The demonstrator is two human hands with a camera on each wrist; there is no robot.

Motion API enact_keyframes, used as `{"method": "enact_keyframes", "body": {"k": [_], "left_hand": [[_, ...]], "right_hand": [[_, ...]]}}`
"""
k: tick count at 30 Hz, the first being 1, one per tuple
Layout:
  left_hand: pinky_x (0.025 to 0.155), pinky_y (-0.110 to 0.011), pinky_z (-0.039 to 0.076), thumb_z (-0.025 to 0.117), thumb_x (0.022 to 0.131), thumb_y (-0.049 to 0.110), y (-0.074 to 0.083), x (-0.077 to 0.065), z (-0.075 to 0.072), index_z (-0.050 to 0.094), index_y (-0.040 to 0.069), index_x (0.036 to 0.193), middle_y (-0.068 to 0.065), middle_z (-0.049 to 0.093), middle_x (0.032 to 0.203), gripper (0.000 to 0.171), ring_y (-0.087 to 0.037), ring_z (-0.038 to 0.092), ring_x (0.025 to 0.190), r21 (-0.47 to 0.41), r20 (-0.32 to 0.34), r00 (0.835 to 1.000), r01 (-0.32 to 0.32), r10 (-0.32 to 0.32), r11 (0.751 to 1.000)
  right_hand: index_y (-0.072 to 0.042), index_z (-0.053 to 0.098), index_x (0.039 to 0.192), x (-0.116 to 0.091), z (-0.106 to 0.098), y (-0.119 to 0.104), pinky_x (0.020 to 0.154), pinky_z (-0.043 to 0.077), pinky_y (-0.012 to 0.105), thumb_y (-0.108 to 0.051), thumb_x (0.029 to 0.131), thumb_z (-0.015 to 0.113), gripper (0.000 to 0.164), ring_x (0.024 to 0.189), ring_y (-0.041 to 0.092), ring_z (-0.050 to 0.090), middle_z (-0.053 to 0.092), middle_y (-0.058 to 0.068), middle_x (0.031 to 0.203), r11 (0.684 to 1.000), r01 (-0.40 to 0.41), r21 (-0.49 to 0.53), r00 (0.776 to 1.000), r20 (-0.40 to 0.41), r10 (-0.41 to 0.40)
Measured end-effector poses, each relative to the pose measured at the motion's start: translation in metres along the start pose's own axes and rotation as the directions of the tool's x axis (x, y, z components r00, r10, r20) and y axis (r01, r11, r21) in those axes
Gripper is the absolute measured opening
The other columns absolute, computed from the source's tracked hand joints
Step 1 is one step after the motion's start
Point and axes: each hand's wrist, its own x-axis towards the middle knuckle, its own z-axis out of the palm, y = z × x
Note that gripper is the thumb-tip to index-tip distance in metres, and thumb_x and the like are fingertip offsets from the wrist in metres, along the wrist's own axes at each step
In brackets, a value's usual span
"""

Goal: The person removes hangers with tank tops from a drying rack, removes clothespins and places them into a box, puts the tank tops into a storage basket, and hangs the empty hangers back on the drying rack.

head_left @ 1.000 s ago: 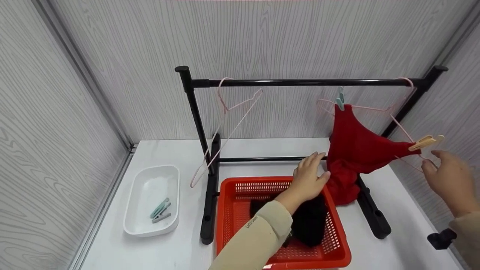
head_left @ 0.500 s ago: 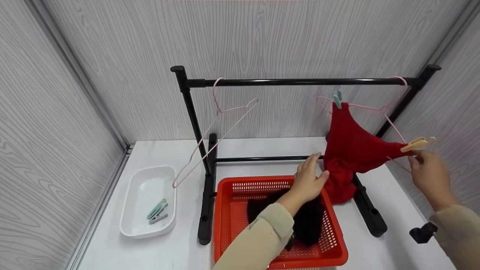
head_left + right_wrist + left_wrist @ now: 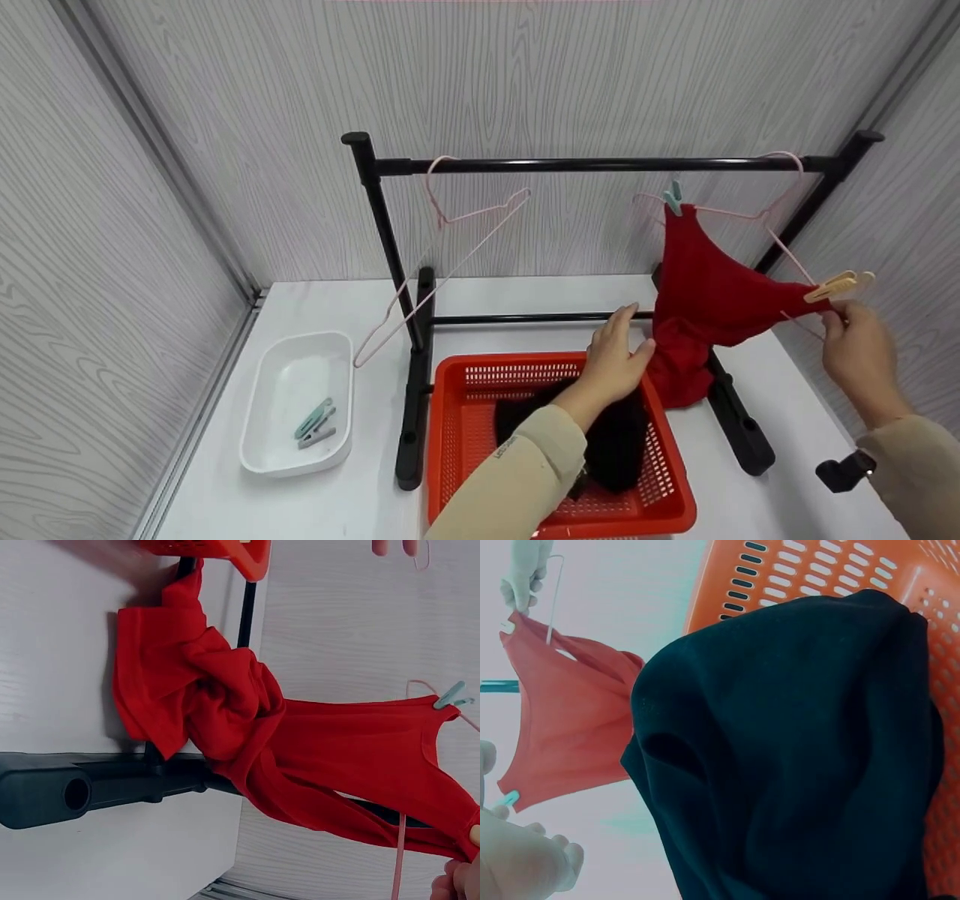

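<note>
A red sleeveless top (image 3: 701,292) is clipped to the pink hanger (image 3: 739,216) at the right end of the rack. A mint clothespin (image 3: 675,199) grips its left strap, and a yellow clothespin (image 3: 838,285) grips the right one. My right hand (image 3: 862,360) pinches the top's right corner just below the yellow clothespin. The lower part of the top is bunched on the table beside the basket. My left hand (image 3: 616,356), fingers extended, hovers over the right side of the red basket (image 3: 469,442) near the top and holds nothing.
A black garment (image 3: 795,750) lies in the basket, partly hidden by my left arm. The black rack (image 3: 585,165) stands behind, with a bare pink hanger (image 3: 450,277) at its left end. A white tray (image 3: 259,420) with several clothespins (image 3: 315,424) sits at left.
My right hand has moved in from beside the hanger and now pinches the top's corner. The bare hanger at left has swung a little. My left hand has barely moved.
</note>
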Motion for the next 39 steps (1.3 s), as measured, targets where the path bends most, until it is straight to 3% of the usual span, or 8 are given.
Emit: {"method": "enact_keyframes", "body": {"k": [9, 14, 21, 31, 39], "left_hand": [[0.115, -0.043, 0.030, 0.055, 0.103, 0.031, 0.000, 0.005, 0.001, 0.024, 0.019, 0.158, -0.002, 0.031, 0.160, 0.065, -0.025, 0.033, 0.143, -0.053, -0.033, 0.998, 0.045, -0.046, 0.998], [0.116, -0.045, 0.028, 0.057, 0.101, 0.033, -0.002, 0.010, -0.002, 0.021, 0.020, 0.159, -0.003, 0.030, 0.161, 0.069, -0.024, 0.030, 0.145, -0.108, -0.049, 0.995, 0.079, -0.085, 0.991], [0.118, -0.046, 0.025, 0.064, 0.096, 0.045, -0.004, 0.014, -0.008, 0.015, 0.025, 0.161, -0.004, 0.025, 0.163, 0.083, -0.025, 0.025, 0.147, -0.218, -0.005, 0.992, 0.121, -0.125, 0.968], [0.119, -0.050, 0.020, 0.070, 0.090, 0.052, -0.011, 0.017, -0.018, 0.007, 0.031, 0.161, -0.001, 0.020, 0.165, 0.097, -0.026, 0.019, 0.150, -0.244, 0.040, 0.987, 0.158, -0.153, 0.957], [0.119, -0.050, 0.023, 0.072, 0.089, 0.051, -0.013, 0.019, -0.020, 0.007, 0.026, 0.162, -0.003, 0.020, 0.165, 0.100, -0.025, 0.020, 0.149, -0.228, 0.042, 0.985, 0.170, -0.165, 0.959]], "right_hand": [[0.013, 0.052, 0.128, -0.006, -0.012, -0.006, 0.053, 0.041, 0.022, -0.022, 0.108, 0.039, 0.043, 0.080, 0.028, 0.050, 0.057, 0.027, 0.106, 1.000, 0.007, 0.004, 1.000, -0.003, -0.007], [0.015, 0.054, 0.124, -0.007, -0.012, -0.006, 0.051, 0.039, 0.019, -0.020, 0.108, 0.042, 0.040, 0.079, 0.030, 0.050, 0.057, 0.029, 0.104, 0.999, 0.033, -0.019, 0.997, -0.067, -0.034], [0.015, 0.057, 0.117, -0.012, -0.010, -0.003, 0.061, 0.032, 0.020, -0.011, 0.104, 0.048, 0.030, 0.078, 0.024, 0.047, 0.059, 0.029, 0.099, 0.991, 0.134, -0.024, 0.977, -0.162, -0.136], [0.011, 0.057, 0.119, -0.017, -0.010, -0.008, 0.058, 0.034, 0.013, -0.013, 0.106, 0.047, 0.030, 0.075, 0.015, 0.044, 0.057, 0.022, 0.100, 0.977, 0.214, 0.013, 0.970, -0.125, -0.211], [0.008, 0.059, 0.118, -0.018, -0.008, -0.015, 0.061, 0.036, 0.012, -0.012, 0.105, 0.050, 0.025, 0.077, 0.007, 0.043, 0.059, 0.016, 0.101, 0.958, 0.282, 0.060, 0.955, -0.117, -0.274]]}}
